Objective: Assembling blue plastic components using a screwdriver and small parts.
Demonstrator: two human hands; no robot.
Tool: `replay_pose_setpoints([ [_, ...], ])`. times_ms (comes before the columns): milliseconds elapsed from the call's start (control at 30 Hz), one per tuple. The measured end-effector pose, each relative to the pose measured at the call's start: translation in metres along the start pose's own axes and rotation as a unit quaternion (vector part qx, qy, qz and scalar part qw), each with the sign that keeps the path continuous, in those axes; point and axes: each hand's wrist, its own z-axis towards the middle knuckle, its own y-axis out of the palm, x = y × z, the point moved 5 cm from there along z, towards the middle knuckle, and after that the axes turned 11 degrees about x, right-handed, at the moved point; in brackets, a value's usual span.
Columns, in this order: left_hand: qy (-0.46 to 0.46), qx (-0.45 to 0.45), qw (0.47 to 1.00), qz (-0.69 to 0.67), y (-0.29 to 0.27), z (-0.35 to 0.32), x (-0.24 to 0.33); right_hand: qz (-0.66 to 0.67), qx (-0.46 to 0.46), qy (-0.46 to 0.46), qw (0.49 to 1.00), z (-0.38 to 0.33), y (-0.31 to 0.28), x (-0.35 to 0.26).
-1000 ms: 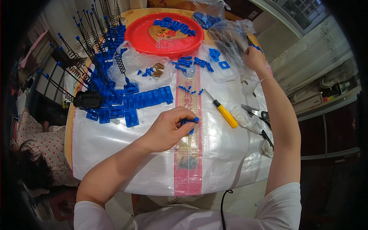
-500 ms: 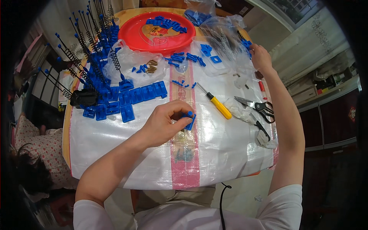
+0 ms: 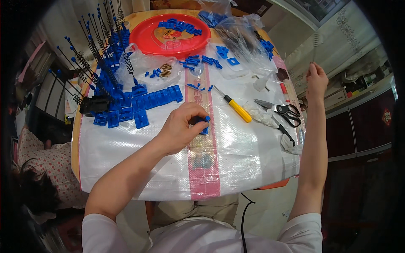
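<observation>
My left hand (image 3: 181,128) is closed round a small blue plastic piece (image 3: 204,130), fingertips pinching it above the pink stripe of the white woven sheet. Most of that piece is hidden by the fingers. Off the table's right side, my right hand (image 3: 316,84) grips the lower end of a thin rod with a coil spring (image 3: 317,41), held upright. Left of my left hand lie joined blue plastic bases (image 3: 157,99). Beyond them stand several black spring rods with blue tips (image 3: 98,46), set in blue bases.
A red tray (image 3: 139,47) with blue parts stands at the back. A yellow screwdriver (image 3: 239,110), black-handled scissors (image 3: 288,114) and crumpled tissue (image 3: 262,116) lie on the right. Plastic bags (image 3: 240,38) hold more rods behind. A person (image 3: 63,168) is at the left.
My right hand has moved right and nearer from the bag at the back right, and now holds up a spring rod. My left hand keeps its pinch on the blue piece.
</observation>
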Motion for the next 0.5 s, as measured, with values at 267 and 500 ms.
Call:
replay_pose_setpoints([
  [267, 0.083, 0.01, 0.99, 0.114, -0.001, -0.005, 0.009, 0.168, -0.284, 0.029, 0.943, -0.202, 0.082, -0.094],
  [500, -0.009, -0.001, 1.0, -0.008, 0.002, -0.005, 0.014, 0.032, -0.398, 0.045, 0.916, -0.277, 0.087, -0.062],
])
